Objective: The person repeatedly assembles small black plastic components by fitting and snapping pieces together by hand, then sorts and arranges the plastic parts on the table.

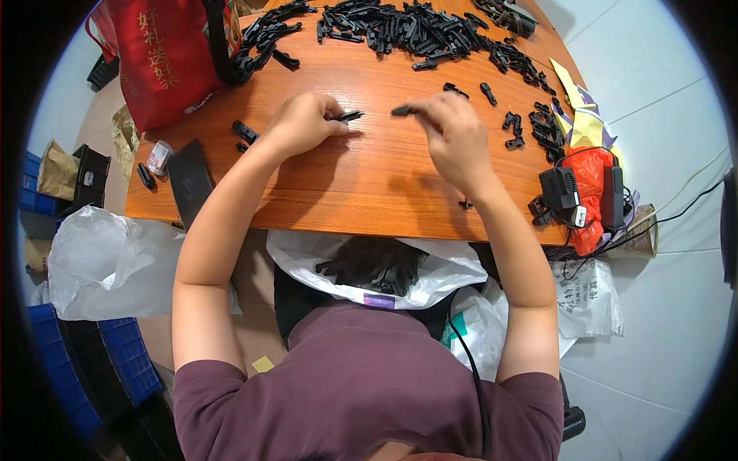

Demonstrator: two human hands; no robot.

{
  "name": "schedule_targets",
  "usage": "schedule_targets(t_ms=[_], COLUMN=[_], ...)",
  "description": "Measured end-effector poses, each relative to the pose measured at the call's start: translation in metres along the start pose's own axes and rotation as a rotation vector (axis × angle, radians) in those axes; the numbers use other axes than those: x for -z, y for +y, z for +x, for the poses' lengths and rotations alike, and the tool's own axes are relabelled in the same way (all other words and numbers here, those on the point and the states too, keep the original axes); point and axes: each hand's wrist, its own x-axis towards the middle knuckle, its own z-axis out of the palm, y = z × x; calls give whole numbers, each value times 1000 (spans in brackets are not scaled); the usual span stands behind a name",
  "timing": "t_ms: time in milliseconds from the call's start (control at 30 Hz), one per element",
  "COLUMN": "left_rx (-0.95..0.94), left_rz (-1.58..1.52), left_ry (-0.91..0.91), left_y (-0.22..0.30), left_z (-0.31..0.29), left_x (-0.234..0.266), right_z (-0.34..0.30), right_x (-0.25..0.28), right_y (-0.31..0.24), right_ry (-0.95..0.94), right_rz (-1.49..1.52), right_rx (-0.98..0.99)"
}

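Above the wooden table (369, 184), my left hand (306, 123) pinches a thin black plastic part (351, 116) that points to the right. Facing it across a small gap, my right hand (453, 137) grips another black plastic part (402, 111) between thumb and fingers. The two parts do not touch. Their exact kind is too small to tell. Close to my left wrist lie a few loose black plastic pieces (244, 132). Beyond my right hand are two more single pieces, one of them upright-looking (488, 94).
Black parts form a large heap (407, 31) along the far edge, with smaller groups (547, 131) at the right. A red bag (173, 61) stands far left near a dark phone-like slab (191, 178). Black adapters (560, 188) lie at right. A white bag (307, 269) of black parts sits at my lap.
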Motion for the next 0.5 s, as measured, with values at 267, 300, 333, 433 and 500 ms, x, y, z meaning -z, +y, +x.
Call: schedule_targets(t_ms=[267, 300, 333, 433, 500], left_rx=[-155, -220, -284, -368, -568], left_rz=[-816, -750, -682, -536, -398], left_ry=[-395, -333, -271, -185, -9], left_y=[51, 52, 54, 64, 63], left_z=[-27, -30, -32, -44, -50], left_x=[8, 7, 7, 7, 0], right_z=[-21, -22, -22, -24, -25], right_x=[17, 19, 20, 21, 21], right_y=[-33, -34, -35, -36, -38], right_ry=[117, 117, 118, 167, 201], right_rz=[141, 113, 114, 149, 170], right_rx=[236, 234, 237, 212, 231])
